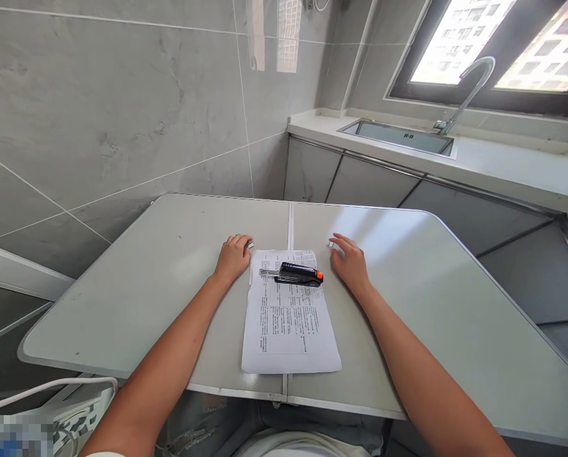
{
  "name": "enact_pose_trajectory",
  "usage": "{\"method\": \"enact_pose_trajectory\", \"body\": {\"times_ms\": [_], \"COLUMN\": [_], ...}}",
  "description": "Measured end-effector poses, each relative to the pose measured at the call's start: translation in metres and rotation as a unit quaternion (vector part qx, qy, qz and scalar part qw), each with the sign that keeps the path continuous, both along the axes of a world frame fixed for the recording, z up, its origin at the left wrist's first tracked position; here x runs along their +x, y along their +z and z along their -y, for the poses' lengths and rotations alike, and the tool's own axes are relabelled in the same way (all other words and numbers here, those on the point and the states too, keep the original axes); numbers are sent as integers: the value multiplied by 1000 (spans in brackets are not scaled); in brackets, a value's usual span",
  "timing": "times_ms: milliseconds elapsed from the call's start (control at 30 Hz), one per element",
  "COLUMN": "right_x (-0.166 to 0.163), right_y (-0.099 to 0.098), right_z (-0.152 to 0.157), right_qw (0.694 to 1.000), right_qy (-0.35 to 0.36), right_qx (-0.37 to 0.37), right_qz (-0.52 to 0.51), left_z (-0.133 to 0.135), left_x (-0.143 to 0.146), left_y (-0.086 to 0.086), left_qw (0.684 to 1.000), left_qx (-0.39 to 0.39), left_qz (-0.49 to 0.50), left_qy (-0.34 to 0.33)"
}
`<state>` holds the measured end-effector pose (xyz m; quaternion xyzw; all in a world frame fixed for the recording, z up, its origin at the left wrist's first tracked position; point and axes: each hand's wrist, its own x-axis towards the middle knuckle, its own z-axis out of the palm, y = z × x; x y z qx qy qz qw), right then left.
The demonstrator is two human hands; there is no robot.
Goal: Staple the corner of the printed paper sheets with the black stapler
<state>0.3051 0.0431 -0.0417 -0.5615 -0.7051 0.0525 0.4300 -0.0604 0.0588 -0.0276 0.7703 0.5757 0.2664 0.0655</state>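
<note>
A black stapler (299, 274) with an orange end lies across a printed paper stack (290, 343), and a thin metal part sticks out from its left end. My left hand (235, 257) rests on the table just left of the paper's top, fingers curled round a small silvery strip (250, 245). To the right of the paper, my right hand (351, 261) pinches a small whitish piece (330, 244) between thumb and fingers. Both pieces are too small to identify surely. Neither hand touches the stapler.
The pale folding table (131, 273) has a seam down its middle. Beyond it, at the back right, is a counter (512, 165) with a sink (398, 136) and a faucet (474, 95). A tiled wall (122, 95) stands behind; a white cable (50, 387) hangs at the lower left.
</note>
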Motion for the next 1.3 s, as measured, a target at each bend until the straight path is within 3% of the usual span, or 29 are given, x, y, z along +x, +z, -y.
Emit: {"method": "enact_pose_trajectory", "body": {"times_ms": [100,167,300,400,633,967,1100,1300], "right_x": [-20,-34,-53,-57,-55,-56,-55,-55], "right_y": [12,18,22,22,23,21,21,23], "right_z": [12,22,38,40,39,39,38,39], "right_qw": [997,992,966,948,949,948,947,947], "right_qy": [11,81,256,318,308,308,311,309], "right_qx": [63,73,25,-23,-69,-81,-78,-87], "right_qz": [-47,-60,-30,4,13,16,15,22], "left_z": [1,1,1,1,0,11,22,30], "left_x": [2,3,4,3,0,6,17,26], "left_y": [-1,-1,0,1,-1,15,26,31], "left_qw": [1000,1000,1000,998,993,990,979,968], "left_qx": [-3,-10,-23,-27,-53,-29,-36,-76], "left_qz": [-17,-27,6,55,106,134,193,154], "left_qy": [5,8,-4,-8,27,-12,-56,-181]}}
